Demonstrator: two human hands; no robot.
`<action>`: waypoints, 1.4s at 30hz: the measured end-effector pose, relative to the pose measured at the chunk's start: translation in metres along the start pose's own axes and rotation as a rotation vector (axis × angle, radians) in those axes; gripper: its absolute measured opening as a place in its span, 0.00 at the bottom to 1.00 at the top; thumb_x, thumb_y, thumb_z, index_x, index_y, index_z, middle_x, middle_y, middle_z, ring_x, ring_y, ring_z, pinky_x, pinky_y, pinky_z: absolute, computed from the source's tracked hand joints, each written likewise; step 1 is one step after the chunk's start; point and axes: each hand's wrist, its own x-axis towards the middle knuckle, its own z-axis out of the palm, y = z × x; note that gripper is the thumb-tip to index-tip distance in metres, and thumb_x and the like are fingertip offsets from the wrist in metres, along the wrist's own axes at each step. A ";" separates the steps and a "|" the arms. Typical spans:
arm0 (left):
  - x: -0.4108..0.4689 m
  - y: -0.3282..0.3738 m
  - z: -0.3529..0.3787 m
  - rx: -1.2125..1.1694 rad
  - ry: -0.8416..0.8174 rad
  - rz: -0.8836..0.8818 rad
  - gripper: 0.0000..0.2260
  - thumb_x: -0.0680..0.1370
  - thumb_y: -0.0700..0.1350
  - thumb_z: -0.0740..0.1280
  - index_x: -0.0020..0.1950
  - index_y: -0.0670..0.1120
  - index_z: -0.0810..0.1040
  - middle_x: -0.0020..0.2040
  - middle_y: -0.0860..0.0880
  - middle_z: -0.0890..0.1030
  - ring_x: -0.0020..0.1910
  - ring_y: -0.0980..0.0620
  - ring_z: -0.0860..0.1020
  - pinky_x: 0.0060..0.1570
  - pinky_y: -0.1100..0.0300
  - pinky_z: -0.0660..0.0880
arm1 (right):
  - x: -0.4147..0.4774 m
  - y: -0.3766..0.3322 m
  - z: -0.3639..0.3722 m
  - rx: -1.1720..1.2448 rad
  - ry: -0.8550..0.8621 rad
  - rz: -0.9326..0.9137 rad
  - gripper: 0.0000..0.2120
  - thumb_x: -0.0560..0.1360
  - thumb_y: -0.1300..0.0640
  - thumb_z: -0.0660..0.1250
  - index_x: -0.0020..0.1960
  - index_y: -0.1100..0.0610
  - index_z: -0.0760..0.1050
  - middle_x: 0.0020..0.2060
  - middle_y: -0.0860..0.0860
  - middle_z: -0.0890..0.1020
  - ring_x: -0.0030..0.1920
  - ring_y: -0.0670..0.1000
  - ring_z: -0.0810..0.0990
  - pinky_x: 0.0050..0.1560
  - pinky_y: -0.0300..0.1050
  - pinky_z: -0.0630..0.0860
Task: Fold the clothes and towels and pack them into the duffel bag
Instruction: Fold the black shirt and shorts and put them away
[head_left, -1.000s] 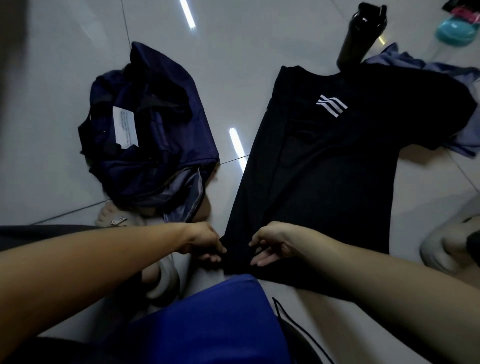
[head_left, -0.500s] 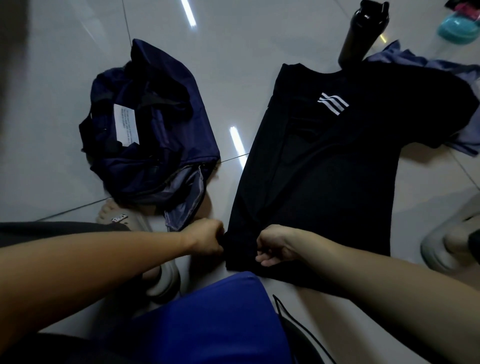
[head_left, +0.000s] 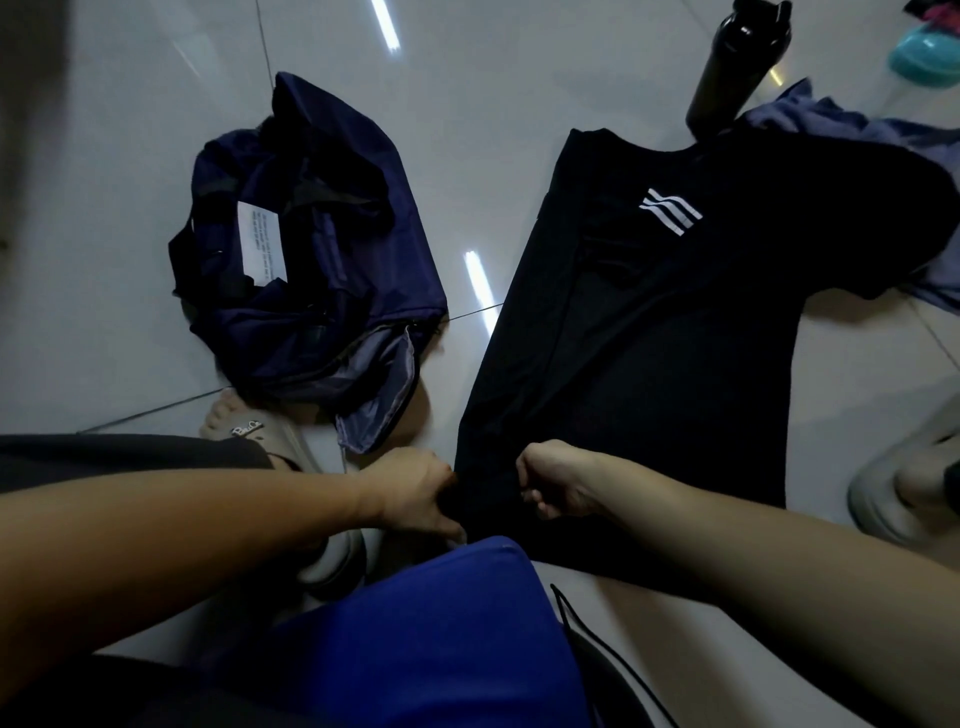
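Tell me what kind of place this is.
Most likely a room in a home, with the work done on the floor: glossy pale floor tiles reflecting ceiling lights, a black T-shirt spread on them, and a navy duffel bag and black bottle nearby.

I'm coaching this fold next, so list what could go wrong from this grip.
1. The left hand and right hand both grip the near hem of the black T-shirt. Its spread sleeve lies over the grey-blue garment, so a lift may drag that along.
2. The black bottle stands right by the collar, so folding the hem forward could knock it over.
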 end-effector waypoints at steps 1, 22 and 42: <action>0.001 0.001 -0.001 0.011 0.056 -0.001 0.24 0.70 0.72 0.68 0.44 0.51 0.76 0.38 0.52 0.79 0.34 0.52 0.76 0.35 0.57 0.74 | 0.000 0.000 0.000 0.005 -0.005 0.005 0.11 0.69 0.68 0.54 0.32 0.55 0.64 0.25 0.51 0.68 0.24 0.48 0.65 0.24 0.38 0.65; 0.049 -0.003 -0.047 0.206 0.348 0.175 0.17 0.78 0.53 0.66 0.63 0.45 0.72 0.55 0.45 0.76 0.52 0.43 0.78 0.45 0.51 0.73 | 0.020 -0.064 -0.042 -0.391 0.467 -0.341 0.17 0.76 0.47 0.73 0.44 0.62 0.79 0.33 0.57 0.85 0.26 0.52 0.81 0.24 0.42 0.77; 0.217 -0.033 -0.215 -0.053 0.431 -0.069 0.14 0.77 0.50 0.65 0.61 0.47 0.74 0.56 0.47 0.77 0.54 0.44 0.79 0.47 0.55 0.72 | 0.047 -0.178 -0.203 -0.471 0.936 -0.597 0.19 0.78 0.56 0.64 0.69 0.54 0.72 0.66 0.53 0.73 0.61 0.55 0.77 0.53 0.49 0.75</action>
